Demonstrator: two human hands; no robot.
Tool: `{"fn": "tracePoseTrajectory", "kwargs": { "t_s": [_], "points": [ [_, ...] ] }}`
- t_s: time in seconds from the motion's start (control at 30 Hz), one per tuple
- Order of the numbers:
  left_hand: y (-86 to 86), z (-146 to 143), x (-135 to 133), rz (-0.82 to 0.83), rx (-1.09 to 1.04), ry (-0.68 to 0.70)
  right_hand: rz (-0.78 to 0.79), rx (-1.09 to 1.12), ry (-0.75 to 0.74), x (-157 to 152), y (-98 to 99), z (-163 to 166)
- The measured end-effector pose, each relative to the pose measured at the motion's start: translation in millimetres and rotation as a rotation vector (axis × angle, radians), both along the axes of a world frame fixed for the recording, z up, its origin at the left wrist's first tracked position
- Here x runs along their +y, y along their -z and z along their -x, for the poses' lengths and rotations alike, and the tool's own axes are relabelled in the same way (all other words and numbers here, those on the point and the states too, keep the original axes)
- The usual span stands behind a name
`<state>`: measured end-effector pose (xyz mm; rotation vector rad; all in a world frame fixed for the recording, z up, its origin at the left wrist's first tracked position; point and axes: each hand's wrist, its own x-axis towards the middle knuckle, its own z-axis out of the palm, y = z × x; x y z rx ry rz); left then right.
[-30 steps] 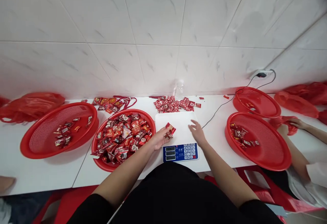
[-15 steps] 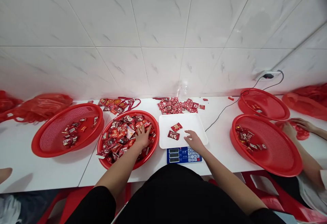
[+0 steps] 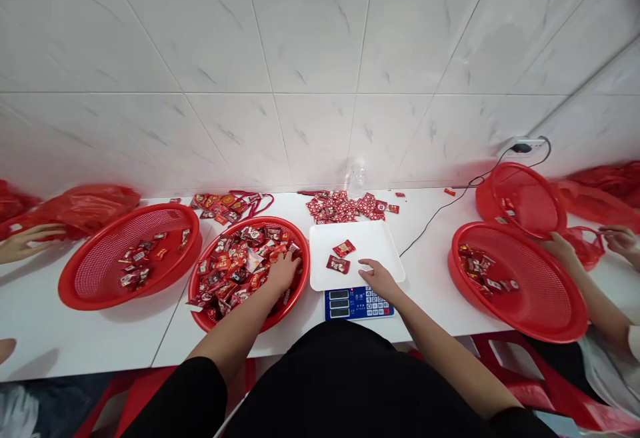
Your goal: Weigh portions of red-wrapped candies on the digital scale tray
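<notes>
My left hand [image 3: 285,271] is in a round red plastic basket [image 3: 307,266] heaped with small wrapped candies [image 3: 231,271], mostly red and brown. Its fingers are bent down into the heap, and what they close on is hidden. On the right, my right hand [image 3: 376,278] is held over the near right part of a white tray [image 3: 320,238], fingers loosely curled and apart, with nothing in them. Just left of its fingertips, two candies lie on the tray, a red packet [image 3: 344,248] and a darker one [image 3: 338,265]. The tray sits on a scale with a blue keypad [image 3: 359,303].
Loose red packets [image 3: 333,206] lie along the wall beside a clear container [image 3: 357,178]. Red baskets stand at left [image 3: 90,291] and right [image 3: 550,305], each holding some candies. A black cable [image 3: 430,225] crosses the table. Co-workers' hands show at left [image 3: 25,245] and right [image 3: 560,251].
The fingers of my left hand have drawn in and down into the candies. My right hand has hardly moved. A co-worker's hand has appeared at left; at right, a co-worker's hand now tilts the far basket.
</notes>
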<state>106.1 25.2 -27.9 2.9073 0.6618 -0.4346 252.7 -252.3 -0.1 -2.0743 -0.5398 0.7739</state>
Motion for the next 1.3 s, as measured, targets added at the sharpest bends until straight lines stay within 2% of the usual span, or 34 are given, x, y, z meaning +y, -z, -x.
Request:
{"fn": "tracePoseTrajectory", "kwargs": {
  "t_s": [0.17,0.33,0.47,0.57,0.67,0.73,0.8,0.87,0.93,1.07,1.13,1.23,1.3],
  "points": [
    [-19.0,-2.7,20.7,0.067,-0.144,-0.033,0.006,-0.002,-0.015,-3.5,-6.0,-1.3],
    [-53.5,-4.7,48.5,0.254,-0.247,-0.258,-0.018,0.033,0.012,-10.1,-5.7,-3.0],
    [-77.7,-8.0,52.0,0.570,-0.404,-0.426,-0.044,0.037,0.028,-11.6,-2.1,-4.8],
    [-86.0,-20.0,31.3,0.895,-0.530,-0.503,-0.063,0.031,0.028,-10.1,0.7,-6.4],
    [-81.6,-40.6,-1.6,1.103,-0.502,-0.577,-0.080,0.011,0.014,-6.7,0.6,-7.3],
    [-73.1,-53.4,-21.4,1.093,-0.486,-0.608,-0.082,-0.028,0.005,-3.2,-0.8,-7.4],
    [-63.4,-61.1,-34.9,0.990,-0.485,-0.582,-0.066,-0.089,0.002,1.3,-1.7,-6.8],
    [-55.1,-62.8,-42.3,0.894,-0.472,-0.521,-0.047,-0.162,-0.022,6.5,-0.8,-5.2],
    [-49.2,-61.3,-46.8,0.865,-0.450,-0.471,-0.037,-0.240,-0.093,12.1,2.2,-1.7],
    [-40.1,-60.4,-58.9,0.936,-0.463,-0.452,0.027,-0.361,-0.291,22.4,10.7,9.6],
    [-35.8,-62.2,-66.3,1.009,-0.471,-0.454,0.068,-0.406,-0.344,26.3,13.3,12.4],
    [-31.9,-63.2,-72.3,1.072,-0.455,-0.437,0.115,-0.461,-0.310,32.0,13.0,3.7],
    [-32.2,-61.3,-70.9,1.021,-0.455,-0.421,0.155,-0.499,-0.247,38.1,10.5,-11.9]
  ]
}}
